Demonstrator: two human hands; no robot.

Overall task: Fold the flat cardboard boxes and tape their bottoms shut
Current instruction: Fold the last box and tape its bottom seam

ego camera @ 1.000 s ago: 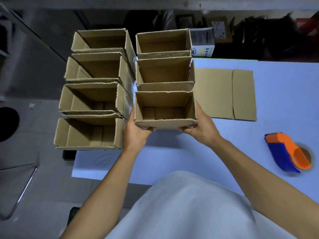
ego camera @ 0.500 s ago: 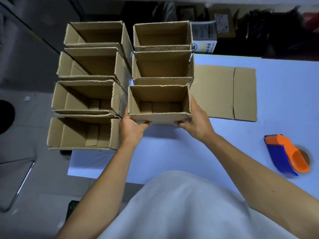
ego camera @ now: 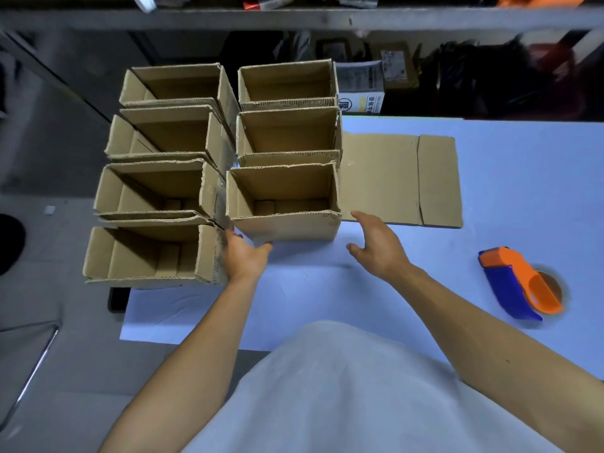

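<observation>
An open-topped folded cardboard box [ego camera: 284, 223] stands at the near end of the right column of folded boxes [ego camera: 287, 132] on the pale blue table [ego camera: 294, 295]. My left hand [ego camera: 243, 256] rests against its lower left corner, fingers touching the cardboard. Just right of the box, my right hand [ego camera: 376, 246] is off it, with fingers spread and nothing in them. A flat unfolded cardboard blank [ego camera: 402, 178] lies on the table to the right of the boxes. An orange and blue tape dispenser [ego camera: 519, 282] lies further right.
A left column of several folded boxes [ego camera: 163, 191] overhangs the table's left edge above the grey floor. A shelf with packages [ego camera: 359, 86] runs behind the table. A metal chair frame [ego camera: 29, 361] stands at the lower left.
The box was set down at the near end of the right column. My right hand let go and drew back to the right. My left hand slid down to the box's lower left corner.
</observation>
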